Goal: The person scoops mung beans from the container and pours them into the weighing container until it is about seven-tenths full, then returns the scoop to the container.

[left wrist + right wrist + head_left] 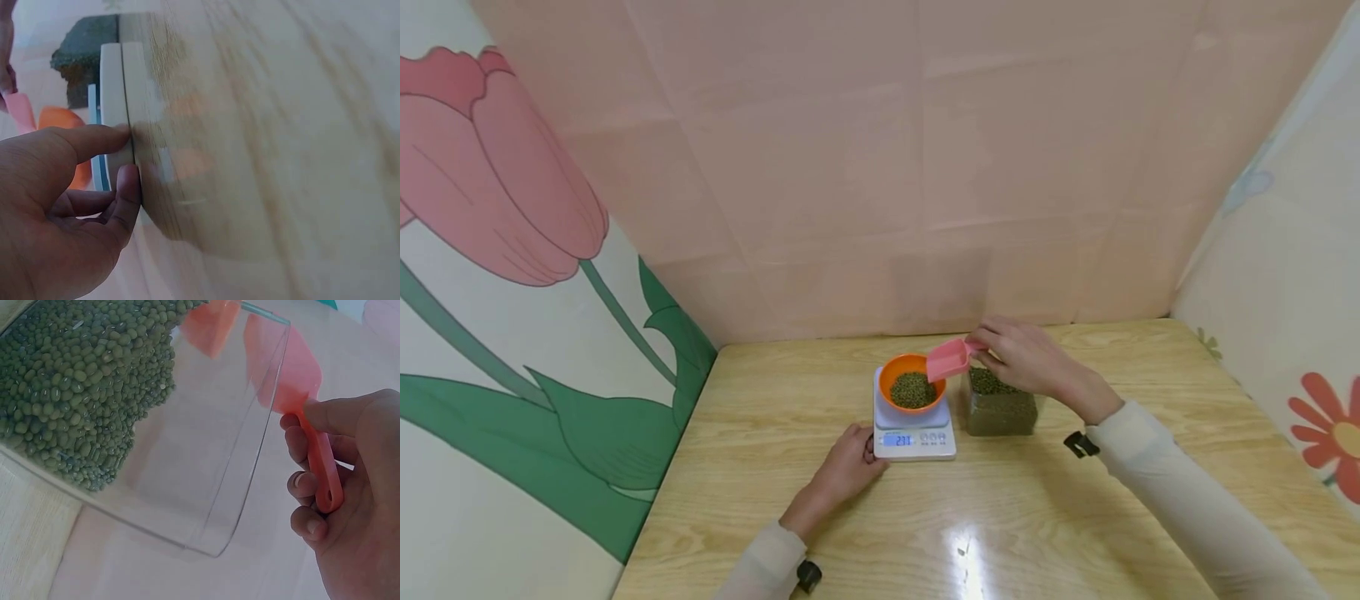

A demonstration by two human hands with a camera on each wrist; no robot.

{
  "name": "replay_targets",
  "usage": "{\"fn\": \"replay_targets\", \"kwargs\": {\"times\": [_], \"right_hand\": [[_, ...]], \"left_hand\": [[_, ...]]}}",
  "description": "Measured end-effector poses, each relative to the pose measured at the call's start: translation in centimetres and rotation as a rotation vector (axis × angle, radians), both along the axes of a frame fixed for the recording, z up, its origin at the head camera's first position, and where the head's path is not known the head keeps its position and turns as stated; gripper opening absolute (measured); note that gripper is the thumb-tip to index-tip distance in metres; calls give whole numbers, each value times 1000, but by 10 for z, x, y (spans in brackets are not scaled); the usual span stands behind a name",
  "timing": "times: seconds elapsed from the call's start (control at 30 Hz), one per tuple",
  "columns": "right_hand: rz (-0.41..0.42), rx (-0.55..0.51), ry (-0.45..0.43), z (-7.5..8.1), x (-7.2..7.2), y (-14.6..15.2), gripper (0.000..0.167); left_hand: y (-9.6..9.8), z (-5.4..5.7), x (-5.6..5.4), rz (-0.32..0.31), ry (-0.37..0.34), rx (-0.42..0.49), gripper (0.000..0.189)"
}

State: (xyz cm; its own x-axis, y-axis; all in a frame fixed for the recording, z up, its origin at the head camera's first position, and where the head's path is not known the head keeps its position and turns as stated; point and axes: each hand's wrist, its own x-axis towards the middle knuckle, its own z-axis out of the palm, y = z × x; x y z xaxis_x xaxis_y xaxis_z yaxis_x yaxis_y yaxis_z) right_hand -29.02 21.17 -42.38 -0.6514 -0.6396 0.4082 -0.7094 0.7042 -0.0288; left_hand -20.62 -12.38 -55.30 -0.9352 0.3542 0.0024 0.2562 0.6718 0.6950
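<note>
My right hand [1017, 354] grips a pink scoop [949, 360] by its handle, with the scoop's blade tilted over the right rim of an orange bowl [891, 367]. Green mung beans [913, 390] lie in that bowl, which stands on a white kitchen scale [917, 450] with a lit display. At the scale's front left corner, my left hand [848, 467] holds the edge between thumb and curled fingers. A clear container [187, 506] of mung beans [81, 381] stands to the right of the scale, below my right hand. Whether beans are on the scoop cannot be seen.
Everything stands on a wood-grain table [760, 400]. A pink-beige backdrop [850, 208] rises behind it. Flower-printed panels, one with a large tulip [512, 183], stand at both sides.
</note>
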Motion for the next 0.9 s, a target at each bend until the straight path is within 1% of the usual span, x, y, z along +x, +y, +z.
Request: {"fn": "replay_targets", "kwargs": {"times": [0.17, 0.3, 0.6, 0.9], "right_hand": [[-12, 3, -18, 1, 0, 3, 16], [-5, -14, -25, 1, 1, 5, 14], [-13, -34, -12, 0, 2, 8, 13], [-19, -41, -14, 2, 3, 14, 22]], "left_hand": [[0, 0, 0, -2, 0, 1, 30], [0, 0, 0, -4, -3, 2, 30], [0, -1, 0, -5, 5, -1, 29], [0, 0, 1, -7, -1, -1, 29]]}}
